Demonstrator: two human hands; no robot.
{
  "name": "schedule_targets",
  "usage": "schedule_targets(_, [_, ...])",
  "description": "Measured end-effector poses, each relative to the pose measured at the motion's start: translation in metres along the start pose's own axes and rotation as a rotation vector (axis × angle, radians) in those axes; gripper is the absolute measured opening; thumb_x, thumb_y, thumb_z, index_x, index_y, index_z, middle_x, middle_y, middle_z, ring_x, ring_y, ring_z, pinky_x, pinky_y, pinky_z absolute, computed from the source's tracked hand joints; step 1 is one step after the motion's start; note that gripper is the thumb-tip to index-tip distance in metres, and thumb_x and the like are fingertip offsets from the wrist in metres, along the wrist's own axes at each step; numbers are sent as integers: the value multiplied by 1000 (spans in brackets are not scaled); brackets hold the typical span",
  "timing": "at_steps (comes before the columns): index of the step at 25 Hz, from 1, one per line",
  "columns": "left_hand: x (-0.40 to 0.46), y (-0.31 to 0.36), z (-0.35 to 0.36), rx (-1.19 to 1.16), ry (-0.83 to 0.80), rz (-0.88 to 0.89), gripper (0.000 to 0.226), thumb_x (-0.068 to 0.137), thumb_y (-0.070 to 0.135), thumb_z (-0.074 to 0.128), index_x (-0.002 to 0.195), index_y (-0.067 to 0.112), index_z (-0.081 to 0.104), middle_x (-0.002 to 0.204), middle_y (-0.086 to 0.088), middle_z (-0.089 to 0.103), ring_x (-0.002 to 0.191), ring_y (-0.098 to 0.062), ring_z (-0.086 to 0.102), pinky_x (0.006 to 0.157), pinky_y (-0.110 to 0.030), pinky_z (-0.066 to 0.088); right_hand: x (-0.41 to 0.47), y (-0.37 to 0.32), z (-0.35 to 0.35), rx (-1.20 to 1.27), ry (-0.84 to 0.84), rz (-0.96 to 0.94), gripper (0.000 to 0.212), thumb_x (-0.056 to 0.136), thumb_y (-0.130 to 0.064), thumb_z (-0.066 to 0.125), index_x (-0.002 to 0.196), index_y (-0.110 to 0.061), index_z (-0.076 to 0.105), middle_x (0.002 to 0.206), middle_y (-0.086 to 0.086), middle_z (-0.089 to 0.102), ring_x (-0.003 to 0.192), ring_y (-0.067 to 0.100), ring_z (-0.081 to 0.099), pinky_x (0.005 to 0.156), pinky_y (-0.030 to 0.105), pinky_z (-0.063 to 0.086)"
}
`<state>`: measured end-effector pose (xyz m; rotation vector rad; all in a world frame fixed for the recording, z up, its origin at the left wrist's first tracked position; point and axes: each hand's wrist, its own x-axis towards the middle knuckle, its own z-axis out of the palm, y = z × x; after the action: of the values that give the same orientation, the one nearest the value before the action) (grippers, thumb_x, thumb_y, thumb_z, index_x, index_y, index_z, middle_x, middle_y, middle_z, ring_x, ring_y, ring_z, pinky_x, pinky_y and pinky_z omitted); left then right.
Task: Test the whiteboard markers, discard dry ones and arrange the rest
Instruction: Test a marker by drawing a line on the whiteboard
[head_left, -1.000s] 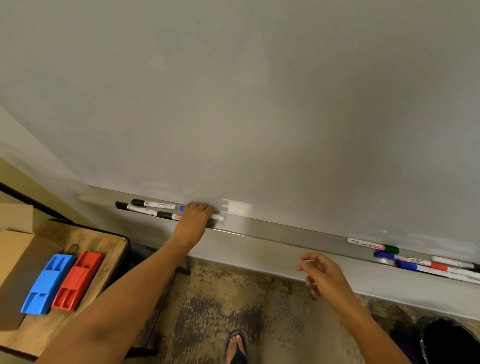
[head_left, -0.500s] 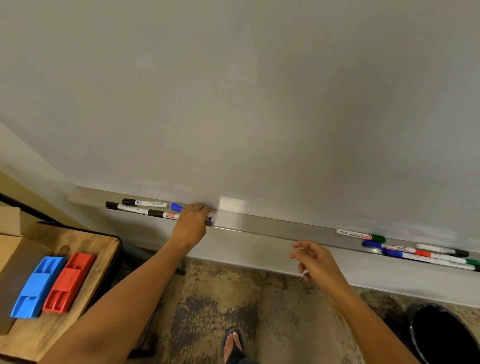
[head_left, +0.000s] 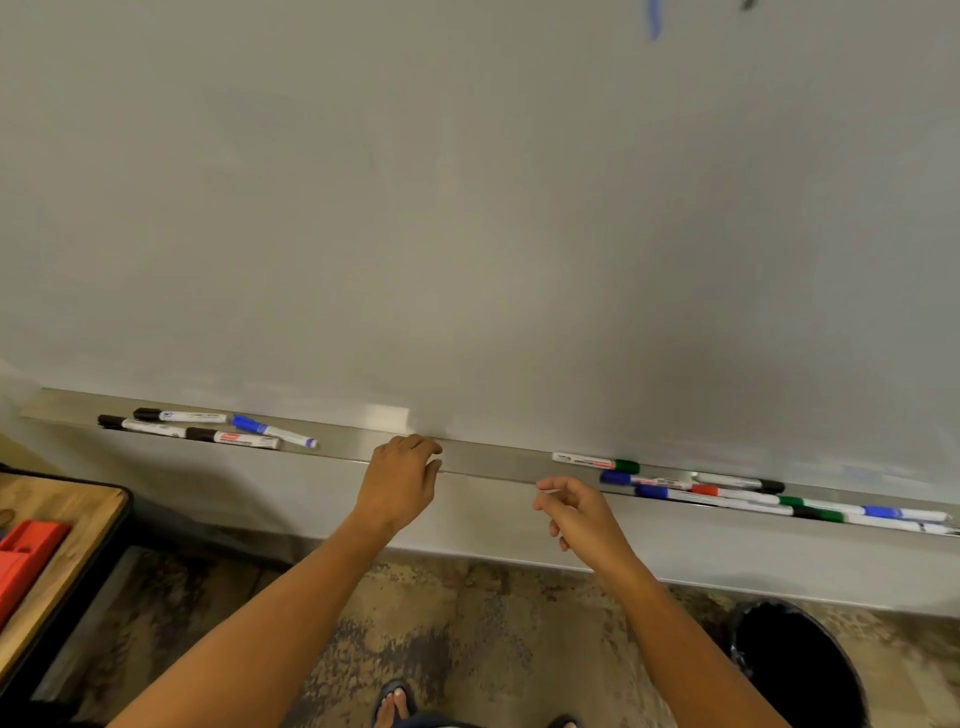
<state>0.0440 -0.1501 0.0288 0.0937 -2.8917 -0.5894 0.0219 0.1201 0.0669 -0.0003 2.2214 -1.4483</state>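
Observation:
A metal tray (head_left: 488, 460) runs along the bottom of the whiteboard (head_left: 467, 208). On its left end lie three black-capped markers (head_left: 171, 423) and a blue marker (head_left: 272, 430). At the right end is a pile of several markers (head_left: 737, 493) with green, blue, red and black caps. My left hand (head_left: 400, 480) hovers at the tray's middle, fingers loosely curled, holding nothing. My right hand (head_left: 576, 512) hangs just below the tray, left of the right pile, fingers apart and empty.
A black waste bin (head_left: 795, 665) stands on the floor at lower right. A wooden table (head_left: 62, 551) at the left carries a red holder (head_left: 26, 551). A blue stroke (head_left: 654, 21) marks the board at the top. My sandalled foot (head_left: 395, 701) shows below.
My left hand has let go of the blue marker on the left of the tray and moved right to the middle. The view has shifted right; the right hand stays near the tray.

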Motion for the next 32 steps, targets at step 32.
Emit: schedule_targets(32, [-57,214,66,-37,-222,-125,28,102,32,46,123,28,63,127,11,60,114,-9,56,90,-25,50,62,106,-161,-914,203,-228,26,95,-30,66,118,-19,67,116,2,59,94,16,61,68,30,57])
